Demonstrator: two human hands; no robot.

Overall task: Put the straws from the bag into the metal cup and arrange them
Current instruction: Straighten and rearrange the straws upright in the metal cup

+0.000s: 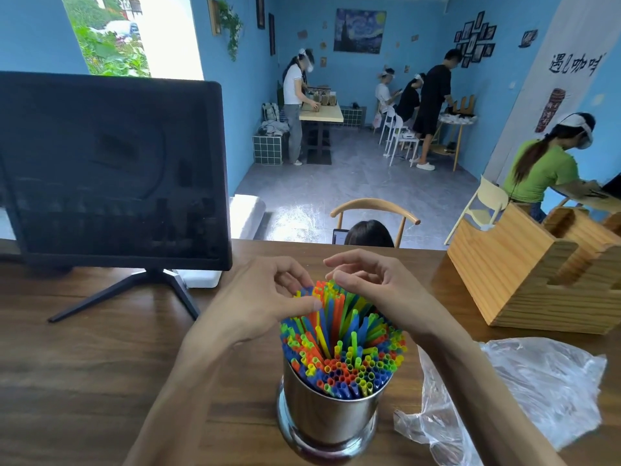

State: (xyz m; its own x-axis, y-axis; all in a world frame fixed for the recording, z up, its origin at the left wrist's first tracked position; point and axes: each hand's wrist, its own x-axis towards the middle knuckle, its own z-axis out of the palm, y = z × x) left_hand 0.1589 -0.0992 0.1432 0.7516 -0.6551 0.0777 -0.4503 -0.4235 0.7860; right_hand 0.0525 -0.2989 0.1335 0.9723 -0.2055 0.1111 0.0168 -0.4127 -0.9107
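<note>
- the straws [342,334] stood packed in the metal cup [327,418] on the wooden bench [100,364], their long axis running up and away from you, tips fanned toward the far edge.
- your left hand [265,304] sat on the left flank of the bundle, its fingers [311,304] curled, thumb and forefinger appearing to pinch or press the far tips; how firm the hold was could not be told.
- your right hand [373,287] sat on the right flank, thumb pad laid against the topmost tips, the other fingers loosely arched above them with nothing clasped.
- the far tips lay directly between the two hands, touching both; the near tips stood lower and closer to you, below both wrists and untouched.
- both hands were about equally near the far cluster; the left looked better placed for the straws leaning left, the right for those leaning right.
- the plastic bag [524,391] lay crumpled and flat on the bench just right of the cup, under your right forearm; it looked emptied, so the filling seemed done and only the arranging remained.
- the next move likely turned on that far cluster standing higher than the rest: pressing or spreading it would even the bundle.
</note>
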